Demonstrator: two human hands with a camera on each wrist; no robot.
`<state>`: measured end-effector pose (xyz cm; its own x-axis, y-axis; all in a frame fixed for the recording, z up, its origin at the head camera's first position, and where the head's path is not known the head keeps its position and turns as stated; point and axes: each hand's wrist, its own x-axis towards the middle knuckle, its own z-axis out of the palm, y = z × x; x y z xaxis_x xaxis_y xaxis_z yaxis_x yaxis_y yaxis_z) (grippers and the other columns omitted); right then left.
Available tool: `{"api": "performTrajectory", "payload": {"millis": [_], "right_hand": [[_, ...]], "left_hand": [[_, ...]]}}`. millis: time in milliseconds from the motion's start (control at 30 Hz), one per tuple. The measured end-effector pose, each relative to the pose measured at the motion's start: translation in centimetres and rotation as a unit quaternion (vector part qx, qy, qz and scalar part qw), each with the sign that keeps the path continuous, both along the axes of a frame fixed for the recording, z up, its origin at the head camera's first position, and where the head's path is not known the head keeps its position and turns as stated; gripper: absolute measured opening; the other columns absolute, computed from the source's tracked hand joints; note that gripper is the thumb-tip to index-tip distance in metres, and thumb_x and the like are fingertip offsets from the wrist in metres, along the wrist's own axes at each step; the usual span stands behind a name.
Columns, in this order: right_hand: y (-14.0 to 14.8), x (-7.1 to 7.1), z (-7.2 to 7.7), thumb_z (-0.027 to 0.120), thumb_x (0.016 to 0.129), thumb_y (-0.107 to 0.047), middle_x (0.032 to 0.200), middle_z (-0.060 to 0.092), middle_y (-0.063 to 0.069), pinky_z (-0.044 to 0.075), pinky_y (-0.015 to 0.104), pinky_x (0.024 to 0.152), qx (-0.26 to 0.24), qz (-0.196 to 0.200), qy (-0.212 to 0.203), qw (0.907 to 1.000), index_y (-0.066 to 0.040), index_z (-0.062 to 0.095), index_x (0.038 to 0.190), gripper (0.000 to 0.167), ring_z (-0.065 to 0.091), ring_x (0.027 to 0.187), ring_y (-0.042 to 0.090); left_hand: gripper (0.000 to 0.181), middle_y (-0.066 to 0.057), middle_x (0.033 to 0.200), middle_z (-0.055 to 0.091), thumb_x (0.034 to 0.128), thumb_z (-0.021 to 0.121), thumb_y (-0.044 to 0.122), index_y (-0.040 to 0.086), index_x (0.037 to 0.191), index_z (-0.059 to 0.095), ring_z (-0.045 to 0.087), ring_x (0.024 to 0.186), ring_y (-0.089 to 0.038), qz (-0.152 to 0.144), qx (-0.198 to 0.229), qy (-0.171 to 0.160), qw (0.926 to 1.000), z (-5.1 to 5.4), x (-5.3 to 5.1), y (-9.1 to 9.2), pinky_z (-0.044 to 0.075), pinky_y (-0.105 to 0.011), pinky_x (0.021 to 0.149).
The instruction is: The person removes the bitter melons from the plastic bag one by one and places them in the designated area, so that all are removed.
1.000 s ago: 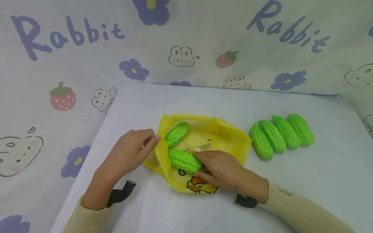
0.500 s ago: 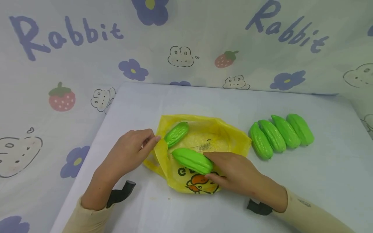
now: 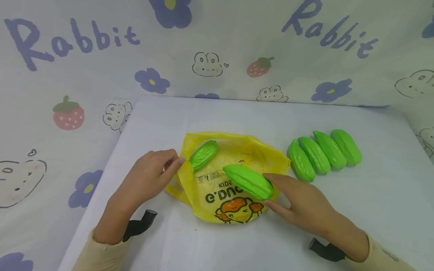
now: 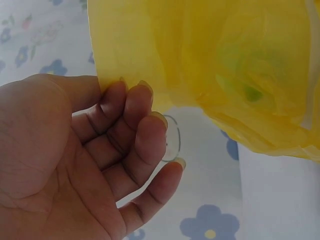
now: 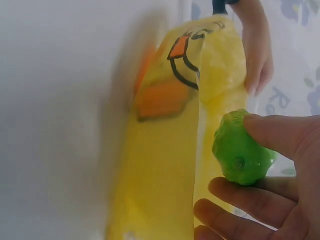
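My left hand pinches the left edge of a yellow plastic bag, whose mouth gapes toward me; in the left wrist view the thumb and fingertips meet on the thin yellow film. My right hand holds a bright green bitter melon by one end, between thumb and fingers. That melon is tilted over the front right of the bag's opening. Inside the bag, at its left side, lies another bitter melon. In the right wrist view the held melon appears end-on beside the bag's printed wall.
To the right of the bag several green bitter melons lie side by side in a slanted row on the white table. Behind stands a cloth backdrop with rabbit, flower and strawberry prints. Dark wrist-camera mounts stick out below the wrists.
My right hand has drawn the held bitter melon rightward from the bag's left part, uncovering the print beneath. The left hand keeps its hold on the bag's edge. The head view has shifted slightly.
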<state>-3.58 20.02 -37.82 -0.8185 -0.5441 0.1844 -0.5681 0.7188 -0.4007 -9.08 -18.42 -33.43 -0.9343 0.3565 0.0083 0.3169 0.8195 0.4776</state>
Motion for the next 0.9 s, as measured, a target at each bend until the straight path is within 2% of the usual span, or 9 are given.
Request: {"api": "performTrajectory", "payload": {"millis": [267,367,533,600,667,767,833,900], "right_hand": [[3.3,1.7,-0.2,0.089,0.083,-0.027,0.131,0.071,0.007,0.059,0.05,0.083,-0.005,-0.067,0.02,0.9976,-0.01,0.059,0.143,0.07,0.072,0.11,0.029],[4.4,2.4,-0.4,0.092,0.079,-0.023,0.131,0.07,0.009,0.059,0.052,0.083,-0.011,-0.097,0.028,0.9948,-0.009,0.06,0.143,0.073,0.071,0.111,0.032],[6.1,3.9,-0.5,0.093,0.079,-0.025,0.132,0.07,0.014,0.055,0.057,0.085,-0.011,-0.166,0.003,0.9861,-0.009,0.06,0.144,0.075,0.069,0.113,0.039],[6.9,4.4,-0.5,0.093,0.08,-0.026,0.132,0.07,0.014,0.054,0.055,0.085,-0.008,-0.187,-0.003,0.9824,-0.011,0.059,0.145,0.075,0.07,0.112,0.039],[7.6,4.9,-0.6,0.092,0.08,-0.027,0.131,0.07,0.014,0.055,0.05,0.083,-0.006,-0.202,-0.007,0.9793,-0.014,0.058,0.146,0.075,0.071,0.108,0.038],[8.6,5.7,-0.7,0.092,0.08,-0.025,0.13,0.071,0.012,0.052,0.023,0.085,-0.01,-0.222,-0.005,0.9749,-0.018,0.057,0.147,0.076,0.071,0.104,0.036],[9.2,6.1,-0.9,0.092,0.079,-0.023,0.128,0.071,0.013,0.042,0.008,0.088,-0.019,-0.231,-0.002,0.9728,-0.02,0.057,0.148,0.077,0.07,0.103,0.037],[9.7,6.5,-1.1,0.093,0.079,-0.02,0.126,0.072,0.012,0.029,-0.001,0.088,-0.032,-0.24,0.001,0.9703,-0.02,0.057,0.147,0.077,0.068,0.104,0.038]], "left_hand": [[0.031,0.004,0.063,0.042,0.1087,0.059,0.031,0.017,0.081,0.054,0.046,0.065,-0.017,0.0,-0.002,-0.003,1.0,0.1,0.0,0.2,0.039,-0.035,0.061],[0.031,0.003,0.064,0.043,0.1088,0.059,0.031,0.017,0.082,0.054,0.046,0.066,-0.017,0.002,-0.005,-0.007,1.0,0.1,-0.1,0.2,0.039,-0.036,0.062],[0.032,0.003,0.064,0.043,0.109,0.058,0.031,0.017,0.081,0.053,0.046,0.064,-0.017,0.002,-0.006,-0.01,0.9999,0.1,-0.1,0.2,0.039,-0.036,0.061],[0.032,0.003,0.064,0.043,0.1092,0.058,0.032,0.017,0.081,0.053,0.046,0.064,-0.017,0.003,-0.006,-0.011,0.9999,0.1,-0.1,0.2,0.039,-0.035,0.061],[0.033,0.003,0.064,0.043,0.1092,0.058,0.032,0.017,0.081,0.053,0.046,0.064,-0.017,0.003,-0.005,-0.01,0.9999,0.1,-0.1,0.1,0.039,-0.036,0.061],[0.033,0.003,0.064,0.042,0.1094,0.057,0.033,0.017,0.08,0.053,0.046,0.065,-0.017,0.001,-0.002,-0.009,1.0,0.1,-0.1,0.1,0.039,-0.036,0.062],[0.034,0.003,0.064,0.042,0.1096,0.057,0.033,0.017,0.08,0.052,0.046,0.065,-0.017,0.0,-0.001,-0.008,1.0,0.1,-0.1,0.1,0.038,-0.036,0.062],[0.034,0.003,0.064,0.042,0.1097,0.056,0.034,0.017,0.081,0.053,0.046,0.066,-0.017,0.0,-0.001,-0.008,1.0,0.0,-0.1,0.1,0.038,-0.036,0.063]]}}
